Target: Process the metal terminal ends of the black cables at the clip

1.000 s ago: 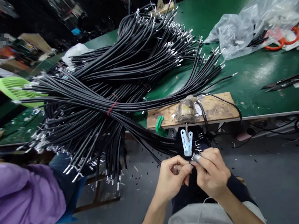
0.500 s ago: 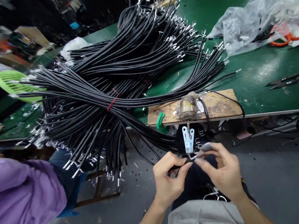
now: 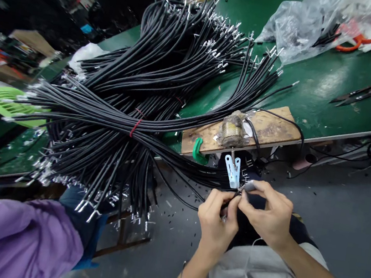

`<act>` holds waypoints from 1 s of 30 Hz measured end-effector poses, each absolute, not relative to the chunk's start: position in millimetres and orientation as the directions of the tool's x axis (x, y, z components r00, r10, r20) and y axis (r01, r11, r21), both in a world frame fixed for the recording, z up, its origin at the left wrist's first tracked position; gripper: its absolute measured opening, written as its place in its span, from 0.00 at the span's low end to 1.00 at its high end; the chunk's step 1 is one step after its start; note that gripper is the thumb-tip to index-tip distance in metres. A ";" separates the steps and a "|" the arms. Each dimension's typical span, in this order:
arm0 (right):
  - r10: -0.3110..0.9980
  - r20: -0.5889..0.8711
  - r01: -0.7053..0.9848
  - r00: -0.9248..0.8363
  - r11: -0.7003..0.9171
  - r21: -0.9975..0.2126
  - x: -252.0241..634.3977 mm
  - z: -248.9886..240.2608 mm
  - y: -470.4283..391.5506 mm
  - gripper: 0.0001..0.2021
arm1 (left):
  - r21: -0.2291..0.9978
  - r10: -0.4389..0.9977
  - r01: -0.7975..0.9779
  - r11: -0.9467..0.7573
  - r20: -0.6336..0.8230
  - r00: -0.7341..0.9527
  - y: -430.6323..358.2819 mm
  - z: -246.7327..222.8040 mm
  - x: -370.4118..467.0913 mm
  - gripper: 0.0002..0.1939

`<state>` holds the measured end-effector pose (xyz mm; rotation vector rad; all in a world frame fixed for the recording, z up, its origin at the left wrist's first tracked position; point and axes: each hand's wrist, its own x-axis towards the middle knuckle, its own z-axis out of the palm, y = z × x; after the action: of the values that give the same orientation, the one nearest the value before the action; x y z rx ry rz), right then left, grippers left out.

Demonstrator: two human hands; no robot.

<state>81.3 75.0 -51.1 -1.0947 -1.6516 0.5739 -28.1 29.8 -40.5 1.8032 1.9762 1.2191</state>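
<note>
My left hand (image 3: 217, 221) is closed in a pinch on a black cable (image 3: 237, 193), close to its stripped end. Thumb and forefinger of my right hand (image 3: 269, 213) meet at the thin wire ends of that cable; a grey cover sits on a fingertip. The fingers hide most of the wires. Just above them, a light blue clothespin (image 3: 232, 171) hangs from the shaft of a small tape-wrapped motor (image 3: 232, 131). That motor lies on a wooden board (image 3: 273, 124) at the table edge, beside a green clamp (image 3: 199, 151).
A large pile of black cables (image 3: 112, 117) with bare silvery ends covers the green table (image 3: 320, 84). Thread snips (image 3: 362, 94), orange-handled scissors (image 3: 360, 40) and a plastic bag (image 3: 293, 30) lie at the right. A person in a purple sleeve (image 3: 19, 240) sits at the left.
Both hands have shifted slightly, the left one a little to the right and closer to the right fingers. The fingers now meet at the cable end below the clothespin. The view has shifted slightly.
</note>
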 end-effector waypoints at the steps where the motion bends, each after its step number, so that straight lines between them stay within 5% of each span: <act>1: 0.889 0.457 0.315 -0.042 0.446 -0.838 80.2 -53.2 74.9 0.13 | 0.698 0.909 0.713 -0.062 0.334 -0.248 30.4 -39.0 -28.3 0.02; 5: 0.992 0.123 -0.119 -0.026 0.119 -0.986 74.1 -55.8 79.6 0.08 | 0.843 0.946 0.537 0.034 0.146 -0.289 32.1 -33.5 -31.0 0.13; 8: 0.948 -0.190 -0.455 -0.255 -0.291 -0.842 71.5 -52.7 87.4 0.09 | 0.933 0.968 0.349 0.087 0.003 -0.250 33.0 -30.3 -34.5 0.21; 10: 0.877 -0.271 -0.555 -0.396 -0.464 -0.691 71.9 -50.8 92.2 0.11 | 0.949 0.971 0.298 0.107 -0.036 -0.236 33.7 -29.3 -36.5 0.22; 12: 0.847 -0.246 -0.569 -0.471 -0.505 -0.649 74.2 -50.5 94.9 0.11 | 0.951 0.969 0.282 0.128 -0.060 -0.239 34.2 -29.3 -37.1 0.22; 14: 0.851 -0.125 -0.494 -0.511 -0.409 -0.767 77.9 -51.8 95.4 0.10 | 0.952 0.968 0.271 0.141 -0.076 -0.238 34.4 -30.1 -36.7 0.22; 17: 0.878 0.087 -0.264 -0.471 -0.046 -0.963 84.9 -54.9 93.3 0.04 | 0.948 0.966 0.273 0.161 -0.094 -0.242 34.3 -31.2 -36.8 0.22; 21: 0.896 0.278 -0.079 -0.345 0.267 -0.960 91.7 -57.9 89.1 0.06 | 0.927 0.983 0.351 0.132 -0.078 -0.166 34.3 -29.0 -46.6 0.23; 23: 0.841 0.296 -0.246 -0.452 0.202 -0.948 91.3 -59.4 86.2 0.05 | 0.949 1.000 0.315 -0.010 0.005 0.015 35.3 -26.9 -54.8 0.24; 26: 0.752 0.238 -0.567 -0.615 -0.212 -0.796 84.9 -62.8 81.4 0.09 | 0.962 0.967 0.164 -0.219 0.192 0.167 37.9 -26.0 -63.6 0.20; 30: 0.701 0.035 -0.550 -0.713 -0.527 -0.648 76.7 -66.9 85.0 0.14 | 0.936 0.953 0.180 -0.302 0.298 0.051 39.9 -31.4 -62.5 0.11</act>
<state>76.7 85.0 -66.9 -0.2978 -0.8404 2.2315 -62.5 39.9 -31.4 1.5880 1.1687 1.3203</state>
